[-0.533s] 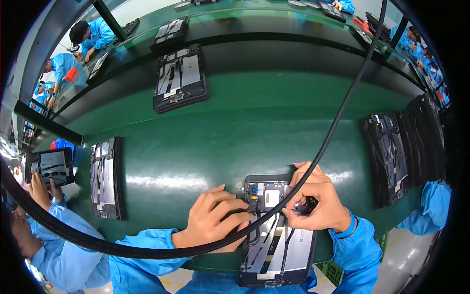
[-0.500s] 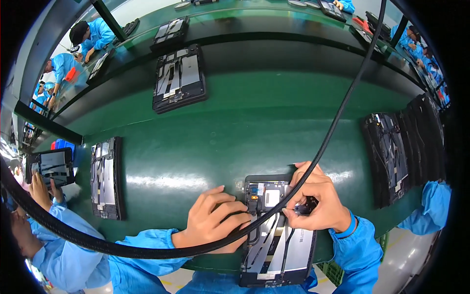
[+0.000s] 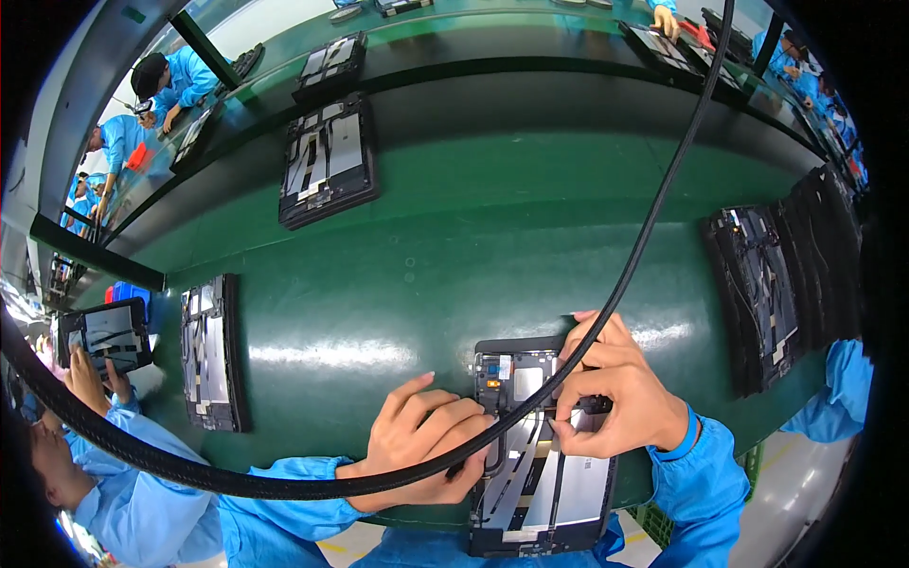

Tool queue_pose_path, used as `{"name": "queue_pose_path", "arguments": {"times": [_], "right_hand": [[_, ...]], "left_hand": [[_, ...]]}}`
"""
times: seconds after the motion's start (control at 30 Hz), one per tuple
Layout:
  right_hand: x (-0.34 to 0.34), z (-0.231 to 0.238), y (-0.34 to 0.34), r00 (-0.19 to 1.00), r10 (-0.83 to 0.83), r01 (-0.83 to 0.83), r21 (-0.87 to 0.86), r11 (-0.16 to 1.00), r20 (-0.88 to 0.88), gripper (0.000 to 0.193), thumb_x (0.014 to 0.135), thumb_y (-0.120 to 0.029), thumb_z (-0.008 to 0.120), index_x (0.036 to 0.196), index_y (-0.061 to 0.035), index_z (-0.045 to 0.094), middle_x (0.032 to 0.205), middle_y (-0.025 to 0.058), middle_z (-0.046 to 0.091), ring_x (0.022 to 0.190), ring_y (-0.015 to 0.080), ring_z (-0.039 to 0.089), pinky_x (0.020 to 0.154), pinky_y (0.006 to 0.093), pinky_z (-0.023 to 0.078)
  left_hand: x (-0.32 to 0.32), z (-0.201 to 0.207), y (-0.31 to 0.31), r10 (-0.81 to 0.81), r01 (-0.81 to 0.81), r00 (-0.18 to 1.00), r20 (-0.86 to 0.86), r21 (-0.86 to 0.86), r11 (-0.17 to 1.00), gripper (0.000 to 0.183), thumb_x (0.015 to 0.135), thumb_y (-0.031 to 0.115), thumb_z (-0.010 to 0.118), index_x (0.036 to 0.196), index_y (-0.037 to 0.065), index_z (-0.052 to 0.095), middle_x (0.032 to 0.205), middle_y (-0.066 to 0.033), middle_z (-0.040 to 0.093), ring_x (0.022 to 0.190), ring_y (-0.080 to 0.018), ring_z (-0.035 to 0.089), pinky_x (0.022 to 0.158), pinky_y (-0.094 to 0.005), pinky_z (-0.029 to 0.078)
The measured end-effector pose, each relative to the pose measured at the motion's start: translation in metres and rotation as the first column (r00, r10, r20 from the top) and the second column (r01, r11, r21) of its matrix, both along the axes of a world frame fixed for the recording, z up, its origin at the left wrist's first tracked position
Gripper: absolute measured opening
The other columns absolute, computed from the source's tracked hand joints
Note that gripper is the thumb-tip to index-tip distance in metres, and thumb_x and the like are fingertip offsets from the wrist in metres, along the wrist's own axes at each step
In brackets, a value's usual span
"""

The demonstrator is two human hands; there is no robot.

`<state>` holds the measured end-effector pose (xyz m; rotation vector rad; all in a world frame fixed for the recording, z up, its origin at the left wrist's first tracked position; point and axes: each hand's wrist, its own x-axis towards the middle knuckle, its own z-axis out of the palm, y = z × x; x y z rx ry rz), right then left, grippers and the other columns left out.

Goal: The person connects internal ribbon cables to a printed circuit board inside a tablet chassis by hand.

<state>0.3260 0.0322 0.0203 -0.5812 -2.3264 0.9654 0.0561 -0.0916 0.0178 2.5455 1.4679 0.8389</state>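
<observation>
A tablet [image 3: 578, 488] with its back off lies at the table's front edge, in front of me, showing silver battery panels, black ribbon cables and a dark board at its far end. My left hand [image 3: 426, 443] grips its left side, fingers bent over the edge and the index finger raised. Over the tablet's upper right part, my right hand [image 3: 620, 393] is closed, thumb and forefinger pinched together near the middle of the board. Whatever sits in that pinch is too small to make out. A thick black cable [image 3: 530, 407] hangs across the view and covers part of both hands.
Stacked open tablets stand at left [image 3: 210, 355] and far centre [image 3: 327, 161]. At right, an open tablet [image 3: 757, 284] leans against a row of black ones. A co-worker [image 3: 123, 464] at left handles another tablet [image 3: 106, 336]. Behind runs a raised shelf [image 3: 492, 71] with more tablets.
My right thumb and forefinger have shifted slightly on the board, and the dark piece beside them shows less. My left hand stays at the tablet's edge. The view has turned a little.
</observation>
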Motion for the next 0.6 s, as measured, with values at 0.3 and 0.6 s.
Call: {"name": "queue_pose_path", "arguments": {"times": [0.3,0.6], "right_hand": [[-0.001,0.008,0.001,0.999,0.046,-0.046,-0.040,0.998,0.011,0.015,0.063,-0.012,0.086,0.073,-0.0133,0.076,0.093,-0.0004,0.060,0.107,0.0301,0.058,0.117,0.0588,0.042],[0.020,0.024,0.004,0.993,-0.001,0.003,-0.020,1.000,0.118,0.010,0.077,-0.014,0.089,0.082,-0.0106,0.081,0.084,0.0010,0.061,0.100,0.0275,0.059,0.120,0.0605,0.040]], "left_hand": [[0.002,0.008,0.002,-0.035,0.030,0.998,-0.055,-0.101,0.994,0.039,0.081,0.019,0.078,0.118,0.006,0.077,0.121,-0.0077,0.071,0.118,-0.0257,0.067,0.117,-0.0517,0.046],[0.011,0.000,0.001,0.021,-0.017,0.993,-0.113,0.040,0.999,0.035,0.075,0.020,0.075,0.108,0.009,0.081,0.110,-0.0053,0.077,0.102,-0.0271,0.073,0.117,-0.0539,0.044]]}}
